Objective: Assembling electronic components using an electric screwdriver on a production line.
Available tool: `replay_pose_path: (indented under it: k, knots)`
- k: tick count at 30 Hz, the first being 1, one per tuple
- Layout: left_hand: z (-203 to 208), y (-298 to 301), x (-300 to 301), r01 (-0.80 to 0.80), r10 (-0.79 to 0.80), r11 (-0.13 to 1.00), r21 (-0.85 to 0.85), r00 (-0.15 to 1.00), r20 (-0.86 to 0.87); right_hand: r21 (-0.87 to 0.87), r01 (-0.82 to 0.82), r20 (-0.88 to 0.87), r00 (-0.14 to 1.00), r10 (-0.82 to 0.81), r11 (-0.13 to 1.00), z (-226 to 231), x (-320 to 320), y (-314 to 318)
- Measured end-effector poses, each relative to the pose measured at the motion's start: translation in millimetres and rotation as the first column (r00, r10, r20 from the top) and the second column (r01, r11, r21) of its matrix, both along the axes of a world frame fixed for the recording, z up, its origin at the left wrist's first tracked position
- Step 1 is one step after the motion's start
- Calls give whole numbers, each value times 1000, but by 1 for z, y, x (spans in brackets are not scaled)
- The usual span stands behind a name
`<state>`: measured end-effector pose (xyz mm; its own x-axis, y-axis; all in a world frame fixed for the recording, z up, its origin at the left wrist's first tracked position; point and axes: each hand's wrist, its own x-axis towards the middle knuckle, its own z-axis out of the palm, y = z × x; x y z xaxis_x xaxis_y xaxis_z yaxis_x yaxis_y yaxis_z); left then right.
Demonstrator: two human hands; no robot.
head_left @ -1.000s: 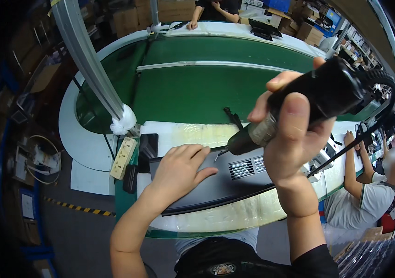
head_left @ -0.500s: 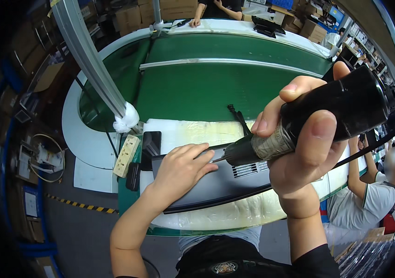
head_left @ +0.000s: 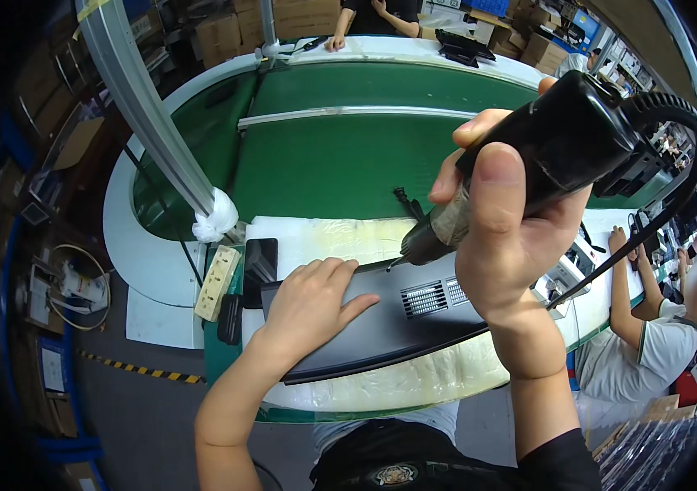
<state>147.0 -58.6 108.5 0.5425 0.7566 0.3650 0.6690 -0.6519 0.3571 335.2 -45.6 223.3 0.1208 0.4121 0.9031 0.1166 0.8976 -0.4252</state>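
Black vented panel (head_left: 365, 334) flat on pale padding (head_left: 397, 382), L hand (head_left: 308, 307) on it w/ fingers close, thumb out, R hand (head_left: 508, 262) wrapped round elec. driver (head_left: 569, 135), bit (head_left: 393, 265) at panel's far edge, prob. mid-job, can't tell what's fastened vs left

A green-edged surface (head_left: 219, 358) bears a yellowed white padded sheet (head_left: 402, 378), and on that sheet lies a long dark panel (head_left: 369, 335) with 2 slotted grilles (head_left: 424, 300) showing. Toward the left end sit a cream power strip (head_left: 218, 283), a small black object (head_left: 230, 320) and, near the panel, a black rectangular block (head_left: 261, 261)
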Motion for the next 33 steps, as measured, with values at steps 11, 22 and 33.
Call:
replay_pose_path:
  k: [11, 22, 33]
  knots:
    - [3, 0, 2, 33, -33, 999, 8, 999, -38, -115, -43, -77, 996, 34, 992, -17, -13, 12]
    - [4, -4, 4, 37, -36, 999, 18, 998, -54, -213, -17, -59, 998, 4, 977, -24, -13, 13]
    - [5, -3, -13, -45, 46, 998, 53, 999, -26, -3, 86, -14, 996, -86, 996, 8, 31, -7]
